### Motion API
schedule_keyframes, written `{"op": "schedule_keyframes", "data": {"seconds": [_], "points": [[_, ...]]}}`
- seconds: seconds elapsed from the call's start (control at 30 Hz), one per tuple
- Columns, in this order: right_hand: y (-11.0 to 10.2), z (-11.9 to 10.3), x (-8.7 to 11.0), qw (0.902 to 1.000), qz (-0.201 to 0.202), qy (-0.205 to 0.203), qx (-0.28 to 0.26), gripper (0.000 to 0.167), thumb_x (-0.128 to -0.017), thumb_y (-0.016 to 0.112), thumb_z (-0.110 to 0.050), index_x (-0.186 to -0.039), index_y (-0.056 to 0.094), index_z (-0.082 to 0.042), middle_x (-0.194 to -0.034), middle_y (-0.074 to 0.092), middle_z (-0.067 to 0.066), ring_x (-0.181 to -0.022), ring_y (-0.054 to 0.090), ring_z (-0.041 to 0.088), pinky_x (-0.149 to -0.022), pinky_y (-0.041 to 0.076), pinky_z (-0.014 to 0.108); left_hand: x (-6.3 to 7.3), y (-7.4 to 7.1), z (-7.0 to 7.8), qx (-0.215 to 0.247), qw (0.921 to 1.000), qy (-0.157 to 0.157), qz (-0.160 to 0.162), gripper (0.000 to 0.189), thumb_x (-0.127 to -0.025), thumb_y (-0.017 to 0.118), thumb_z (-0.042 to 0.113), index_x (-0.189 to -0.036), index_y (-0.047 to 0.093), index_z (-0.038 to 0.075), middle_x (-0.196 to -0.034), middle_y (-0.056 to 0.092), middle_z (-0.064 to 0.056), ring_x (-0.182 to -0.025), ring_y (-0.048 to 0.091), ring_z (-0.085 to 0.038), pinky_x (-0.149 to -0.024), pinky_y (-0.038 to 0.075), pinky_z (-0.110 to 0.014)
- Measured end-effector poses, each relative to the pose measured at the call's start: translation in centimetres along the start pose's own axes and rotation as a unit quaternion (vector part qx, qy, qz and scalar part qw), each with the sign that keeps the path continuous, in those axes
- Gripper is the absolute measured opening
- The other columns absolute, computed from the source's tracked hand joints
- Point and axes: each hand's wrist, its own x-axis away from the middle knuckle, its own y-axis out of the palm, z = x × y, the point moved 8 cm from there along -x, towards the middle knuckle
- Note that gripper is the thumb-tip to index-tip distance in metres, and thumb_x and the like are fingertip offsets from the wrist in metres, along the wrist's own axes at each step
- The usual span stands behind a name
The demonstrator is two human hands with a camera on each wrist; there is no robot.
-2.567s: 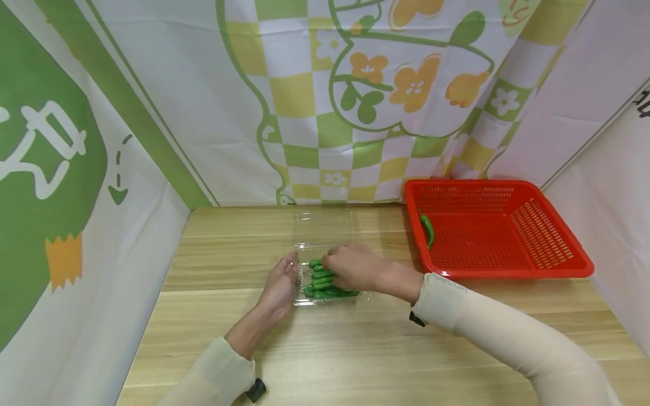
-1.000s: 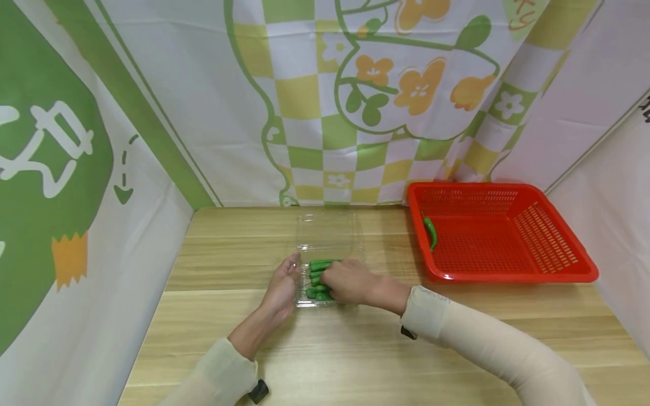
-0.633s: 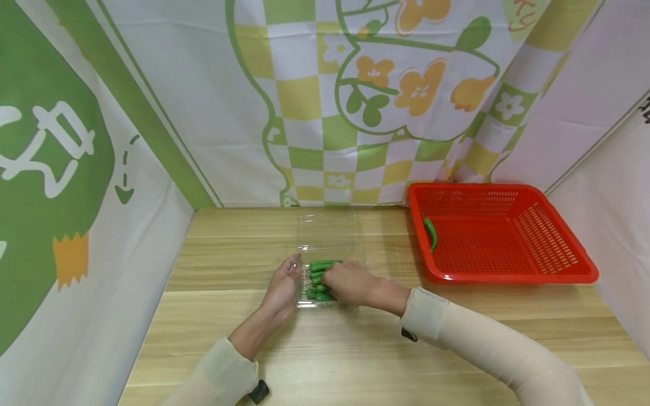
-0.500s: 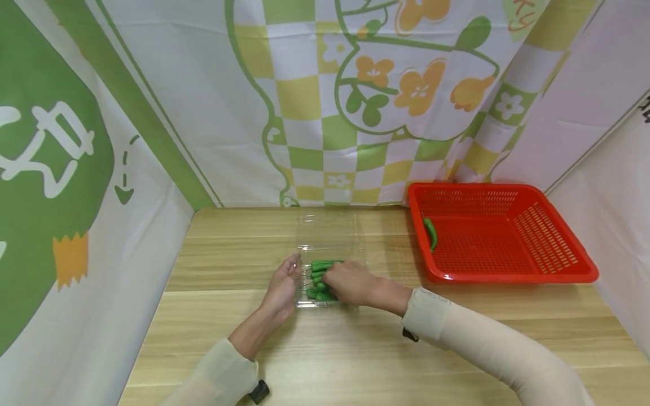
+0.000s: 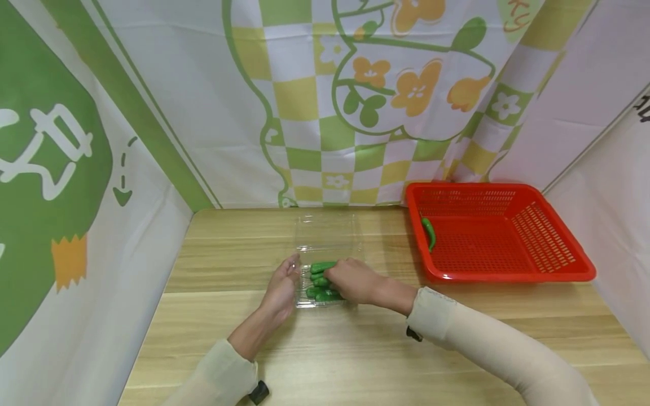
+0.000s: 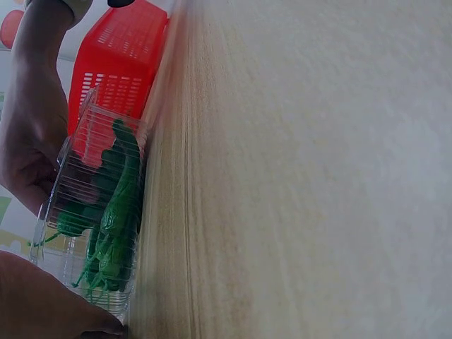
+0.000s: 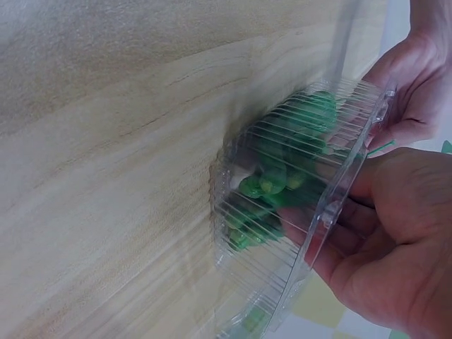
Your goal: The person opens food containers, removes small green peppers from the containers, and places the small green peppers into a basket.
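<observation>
A clear plastic clamshell box lies on the wooden table with its lid folded back. Inside, several green chili peppers lie side by side, seen through the ribbed wall in both wrist views. My left hand holds the box's left side, thumb at the rim. My right hand reaches over the right rim; its curled fingers are down among the peppers and appear to grip one. The peppers' right ends are hidden beneath this hand in the head view.
At the back right stands a red perforated basket, with a single green chili pepper against its left wall. A printed curtain hangs behind the table, and white fabric walls flank it.
My right hand dips from over the back peppers deeper into the box, then shifts slightly right. The front peppers have moved a little. My left hand stays on the box's side.
</observation>
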Motion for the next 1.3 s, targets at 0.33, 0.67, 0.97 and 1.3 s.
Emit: {"op": "schedule_keyframes", "data": {"seconds": [0.33,0.67,0.97,1.3], "points": [[-0.9,-0.1,0.2,0.9996,0.017,-0.007,-0.022,0.006,-0.100,0.073,-0.009,-0.098,0.075,-0.005,-0.089,0.076,0.005,-0.073,0.069,0.013,-0.062,0.062,0.033,-0.1,0.0,0.1,0.005,1.0000,0.003,-0.007,0.059,-0.110,0.028,-0.002,-0.166,0.010,-0.005,-0.175,0.002,-0.026,-0.162,-0.002,-0.043,-0.132,-0.002,-0.055],[-2.1,-0.4,0.1,0.9958,0.070,-0.033,-0.049,0.005,-0.101,0.071,-0.007,-0.101,0.071,-0.003,-0.090,0.075,0.005,-0.076,0.068,0.013,-0.062,0.060,0.029,-0.2,-0.1,-0.2,0.000,1.0000,-0.004,-0.007,0.059,-0.110,0.029,-0.001,-0.166,0.010,-0.003,-0.176,0.003,-0.023,-0.163,-0.001,-0.041,-0.132,-0.001,-0.054],[-2.6,-0.5,0.1,0.9920,0.101,-0.035,-0.067,0.006,-0.101,0.072,-0.008,-0.104,0.071,-0.004,-0.095,0.077,0.007,-0.081,0.073,0.015,-0.064,0.062,0.031,-0.3,-0.3,-0.2,-0.004,1.0000,-0.001,0.003,0.058,-0.111,0.030,0.000,-0.166,0.013,-0.004,-0.176,0.006,-0.022,-0.163,0.003,-0.040,-0.133,0.001,-0.052],[-3.2,-0.3,0.3,0.9841,0.135,-0.030,-0.112,0.005,-0.104,0.068,-0.007,-0.106,0.070,-0.003,-0.091,0.075,0.004,-0.079,0.071,0.013,-0.064,0.061,0.026,-0.3,-0.2,-0.3,-0.003,1.0000,0.004,-0.003,0.057,-0.111,0.029,-0.001,-0.166,0.013,-0.005,-0.175,0.006,-0.026,-0.162,0.003,-0.043,-0.133,0.001,-0.054]]}}
